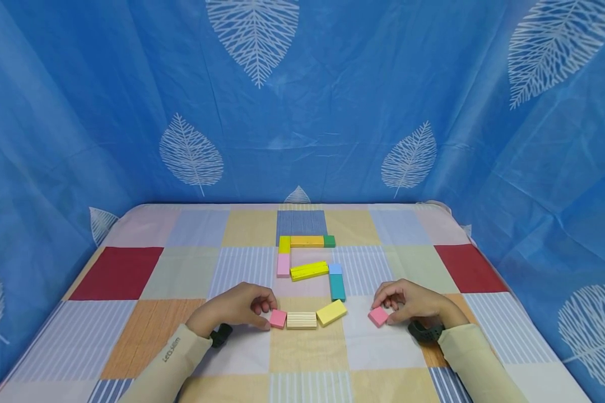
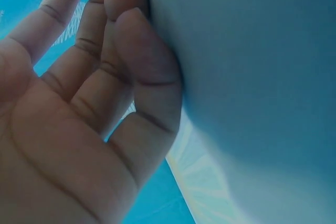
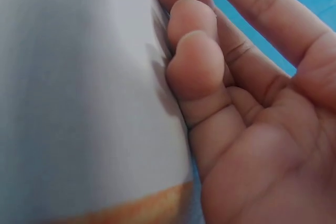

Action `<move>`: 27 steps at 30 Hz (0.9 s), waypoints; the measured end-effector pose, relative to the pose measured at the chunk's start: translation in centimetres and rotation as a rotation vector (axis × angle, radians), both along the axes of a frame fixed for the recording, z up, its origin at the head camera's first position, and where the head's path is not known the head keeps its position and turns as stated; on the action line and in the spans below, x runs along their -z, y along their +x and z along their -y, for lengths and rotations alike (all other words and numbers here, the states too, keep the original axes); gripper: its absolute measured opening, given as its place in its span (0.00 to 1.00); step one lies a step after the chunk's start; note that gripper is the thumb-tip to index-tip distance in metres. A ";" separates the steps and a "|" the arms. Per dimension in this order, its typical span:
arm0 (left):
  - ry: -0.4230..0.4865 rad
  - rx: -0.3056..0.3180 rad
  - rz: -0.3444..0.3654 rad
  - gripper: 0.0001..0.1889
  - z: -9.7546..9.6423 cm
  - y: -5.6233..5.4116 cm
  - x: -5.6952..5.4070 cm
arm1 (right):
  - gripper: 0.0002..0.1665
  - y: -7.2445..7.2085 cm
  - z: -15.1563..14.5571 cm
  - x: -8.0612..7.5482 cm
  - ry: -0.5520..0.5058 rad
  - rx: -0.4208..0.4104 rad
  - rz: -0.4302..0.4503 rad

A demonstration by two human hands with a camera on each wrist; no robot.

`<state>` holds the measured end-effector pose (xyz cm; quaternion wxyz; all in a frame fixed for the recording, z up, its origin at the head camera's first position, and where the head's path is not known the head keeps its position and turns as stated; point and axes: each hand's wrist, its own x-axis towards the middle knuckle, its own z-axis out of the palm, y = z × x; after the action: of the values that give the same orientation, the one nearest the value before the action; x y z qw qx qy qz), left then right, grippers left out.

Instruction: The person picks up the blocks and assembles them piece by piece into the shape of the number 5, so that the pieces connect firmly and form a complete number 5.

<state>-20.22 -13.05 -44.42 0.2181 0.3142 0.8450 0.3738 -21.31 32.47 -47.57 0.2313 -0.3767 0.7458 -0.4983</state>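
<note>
In the head view my left hand pinches a small pink block between thumb and forefinger, at the left end of a short row. Beside that block lies a pale wooden block with grooved lines, followed by a slanted yellow block. To the right, my right hand holds a second pink block, turned cornerwise on the cloth, by thumb and forefinger. Both wrist views show curled fingers close to the cloth, the left hand and the right hand; neither block appears there.
Farther back, more blocks form a bent line: green, orange, yellow-green, light pink, a bright yellow ridged one, light blue and teal. A patchwork cloth covers the table; blue curtains surround it.
</note>
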 end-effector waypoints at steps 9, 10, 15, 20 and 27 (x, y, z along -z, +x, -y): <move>-0.009 -0.016 0.001 0.16 0.0 0.1 0.1 | 0.16 0.0 0.1 -0.1 0.017 0.038 0.008; -0.008 -0.016 0.002 0.16 0.0 0.1 0.2 | 0.16 0.0 0.2 -0.1 0.021 0.045 0.008; 0.006 -0.006 -0.001 0.15 0.2 -0.1 0.3 | 0.16 0.2 0.4 -0.5 0.044 0.078 0.003; 0.021 0.006 -0.001 0.15 0.4 -0.3 0.5 | 0.16 0.3 0.8 -0.9 0.067 0.094 -0.038; 0.023 0.002 -0.002 0.14 0.4 -0.3 0.5 | 0.16 0.2 1.6 -1.4 0.062 0.144 -0.086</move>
<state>-20.49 -13.46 -44.91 0.2141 0.3181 0.8405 0.3828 -21.16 30.85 -46.22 0.1741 -0.3360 0.7954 -0.4735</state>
